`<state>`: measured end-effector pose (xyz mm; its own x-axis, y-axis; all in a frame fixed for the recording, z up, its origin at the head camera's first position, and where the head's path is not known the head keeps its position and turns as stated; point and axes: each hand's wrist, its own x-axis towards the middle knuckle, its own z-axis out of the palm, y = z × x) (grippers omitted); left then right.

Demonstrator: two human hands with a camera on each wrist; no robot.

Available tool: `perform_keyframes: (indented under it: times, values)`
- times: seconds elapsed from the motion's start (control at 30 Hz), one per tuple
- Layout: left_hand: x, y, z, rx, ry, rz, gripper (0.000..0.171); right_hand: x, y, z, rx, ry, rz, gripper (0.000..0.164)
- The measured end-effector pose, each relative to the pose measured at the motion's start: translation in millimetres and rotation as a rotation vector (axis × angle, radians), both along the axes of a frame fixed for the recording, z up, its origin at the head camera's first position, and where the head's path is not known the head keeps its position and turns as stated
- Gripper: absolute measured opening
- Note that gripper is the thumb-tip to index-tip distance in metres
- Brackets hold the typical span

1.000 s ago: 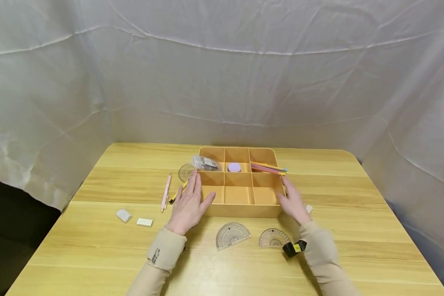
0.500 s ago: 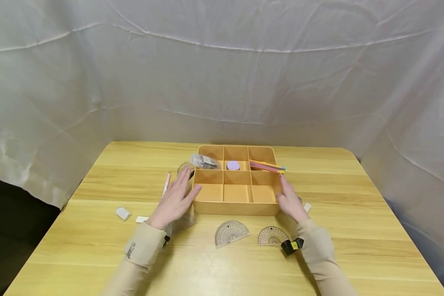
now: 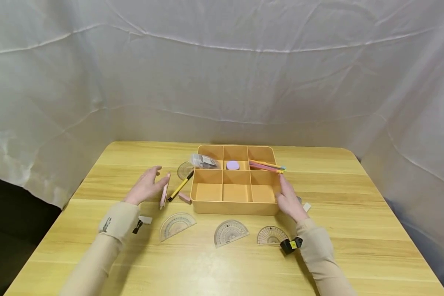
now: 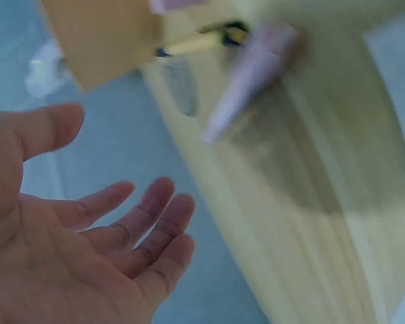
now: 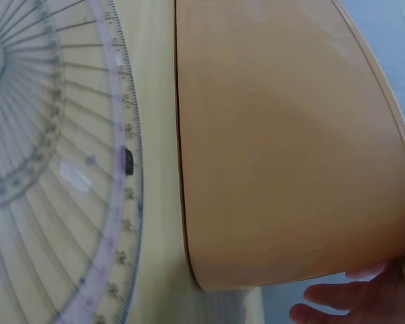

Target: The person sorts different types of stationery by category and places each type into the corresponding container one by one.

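My left hand [image 3: 146, 187] is off the table at the left, palm showing in the left wrist view, fingers spread and holding nothing. Its thumb overlaps the top of a pink pen [image 3: 164, 196] in the head view; whether they touch I cannot tell. Beside that pen lie a yellow and black pencil [image 3: 180, 187] and a pink eraser [image 3: 185, 198]. My right hand [image 3: 289, 202] rests against the right end of an orange compartment box [image 3: 237, 208], its fingers extended along the outside. The box holds a clear packet [image 3: 204, 161], a purple round item [image 3: 232, 165] and several coloured pencils [image 3: 266, 166].
Three clear protractors, left [image 3: 176, 225], middle [image 3: 231, 233] and right [image 3: 271, 235], lie before the box. Another round clear piece [image 3: 185, 170] is behind the pencil. White erasers lie near the left cuff [image 3: 145, 220] and beyond the right hand [image 3: 307, 206]. Grey cloth [image 3: 222, 82] hangs behind.
My left hand has left the box's left side and moved left past the pink pen, uncovering a protractor, the pink eraser and the pencil. My right hand stays at the box's right end.
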<state>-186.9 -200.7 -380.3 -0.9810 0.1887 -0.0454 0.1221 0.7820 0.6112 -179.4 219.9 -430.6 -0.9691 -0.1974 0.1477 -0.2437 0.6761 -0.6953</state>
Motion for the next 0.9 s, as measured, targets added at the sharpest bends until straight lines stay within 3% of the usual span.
perform_keyframes:
  times: [0.17, 0.43, 0.9]
  values:
    - [-9.8, 1, -6.9, -0.087, -0.032, 0.011, 0.053, 0.3, 0, -0.9, 0.002, -0.022, 0.002, 0.064]
    - [-23.1, 20, -14.0, -0.22, -0.035, -0.022, 0.019, 0.8, 0, 1.6, 0.013, -0.028, 0.006, 0.063]
    - [-29.9, 31, -24.3, -0.245, -0.023, -0.008, 0.011, 0.6, 1, 2.1, 0.006, -0.04, 0.018, 0.065]
